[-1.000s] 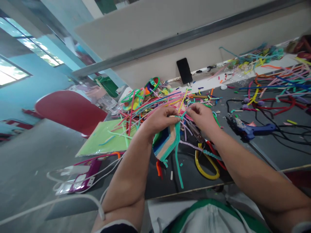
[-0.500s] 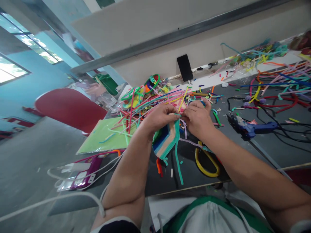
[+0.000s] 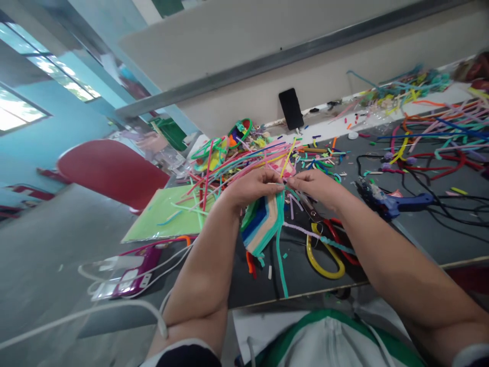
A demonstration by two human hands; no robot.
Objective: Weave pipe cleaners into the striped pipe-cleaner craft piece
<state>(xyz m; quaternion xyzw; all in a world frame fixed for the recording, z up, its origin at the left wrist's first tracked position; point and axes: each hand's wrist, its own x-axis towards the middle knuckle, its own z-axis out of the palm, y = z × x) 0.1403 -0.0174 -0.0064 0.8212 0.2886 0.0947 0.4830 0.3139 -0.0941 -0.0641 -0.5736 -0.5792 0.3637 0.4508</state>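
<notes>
My left hand (image 3: 252, 187) is closed on the top of a flat piece woven from pipe cleaners (image 3: 263, 224) in bands of green, blue, peach and teal. A teal pipe cleaner tail (image 3: 281, 262) hangs from it toward the table's near edge. My right hand (image 3: 317, 186) pinches the teal strand right next to my left fingertips, above the piece. Both hands hover over the dark table (image 3: 420, 224), in front of a heap of loose pipe cleaners (image 3: 244, 160).
Scissors with yellow and red handles (image 3: 324, 250) lie under my right wrist. A blue glue gun (image 3: 389, 201) and black cables sit to the right. A green sheet (image 3: 164, 214), a purple phone (image 3: 130, 272) with white cables, a black phone (image 3: 290, 108) against the wall, a red chair (image 3: 110, 171).
My right hand drew back a little to the right from my left, then returned to pinch the teal strand beside it. The woven piece stays in my left hand.
</notes>
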